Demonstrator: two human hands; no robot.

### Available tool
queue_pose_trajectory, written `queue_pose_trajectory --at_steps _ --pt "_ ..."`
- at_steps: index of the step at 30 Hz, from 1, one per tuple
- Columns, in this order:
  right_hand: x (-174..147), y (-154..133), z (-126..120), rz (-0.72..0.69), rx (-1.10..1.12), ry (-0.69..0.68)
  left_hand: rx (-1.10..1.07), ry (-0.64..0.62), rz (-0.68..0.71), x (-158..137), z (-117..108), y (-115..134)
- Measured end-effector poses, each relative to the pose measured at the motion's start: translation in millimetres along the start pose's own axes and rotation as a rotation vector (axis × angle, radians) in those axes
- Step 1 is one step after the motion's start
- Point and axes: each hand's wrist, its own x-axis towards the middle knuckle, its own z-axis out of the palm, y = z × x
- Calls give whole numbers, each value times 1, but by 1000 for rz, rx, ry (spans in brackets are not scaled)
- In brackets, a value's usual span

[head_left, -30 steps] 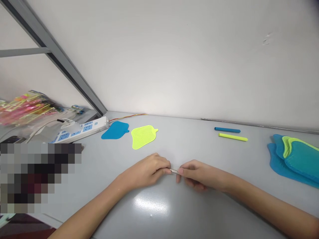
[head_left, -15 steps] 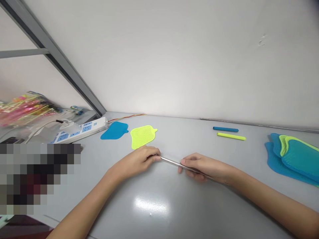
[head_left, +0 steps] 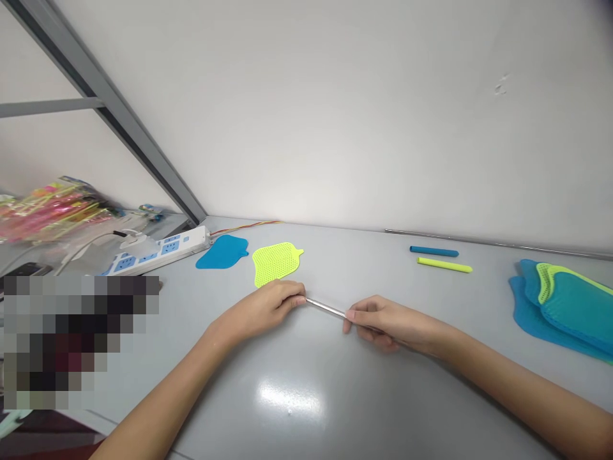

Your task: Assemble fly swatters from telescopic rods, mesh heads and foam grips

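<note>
A thin silver metal rod (head_left: pixel 326 308) spans the gap between my two hands above the grey table. My left hand (head_left: pixel 272 310) pinches its left end between thumb and fingers. Further along, my right hand (head_left: pixel 376 321) closes round the rod, thumb on top and fingers curled beneath; the rod's far end is hidden by that hand. Just behind my left hand lies a yellow-green perforated fly swatter head (head_left: pixel 276 260), its near edge partly covered by the hand. A blue fly swatter head (head_left: pixel 223 252) lies to its left.
Blue (head_left: pixel 433 252) and yellow-green handle tubes (head_left: pixel 444 265) lie at the back right. Stacked swatter heads (head_left: pixel 582 306) occupy the right edge. Another metal rod (head_left: pixel 498 244) runs along the wall. At left are a white power strip (head_left: pixel 158 249) and bagged colourful items (head_left: pixel 57 207).
Both hands keep nearly the same place and grip. The length of rod that showed past my right hand along the wrist is no longer plainly visible. The view has shifted slightly.
</note>
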Motion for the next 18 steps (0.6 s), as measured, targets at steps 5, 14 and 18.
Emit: queue_pose_trajectory --at_steps 5,14,18 --pt "1 0 0 8 4 -1 33 15 28 1 1 0" --pt "0 1 0 2 17 -7 92 36 113 3 3 1" --pt "-1 1 0 5 17 -12 122 44 131 3 6 2"
